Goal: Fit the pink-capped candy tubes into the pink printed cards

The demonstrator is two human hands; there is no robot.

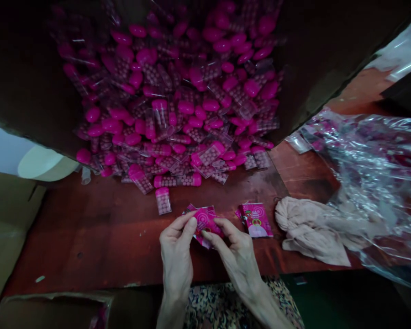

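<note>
Between my two hands is a pink printed packet [204,220], low in the middle of the view. My left hand [178,249] pinches its left edge between thumb and fingers. On the right edge, my right hand [235,249] grips it with thumb and fingertips. Another pink packet [257,220] lies on the table to the right, on top of a further one. Just behind my left hand, a small clear tube with a pink cap [163,201] lies apart from a large heap of similar tubes [192,119] filled with round pellets.
Dark carton walls [315,50] flank the heap. A beige cloth [311,226] and a large clear plastic bag [373,160] lie at the right of the red-brown table [99,228]. A pale bowl [46,163] stands left; an open cardboard box [55,313] is at bottom left.
</note>
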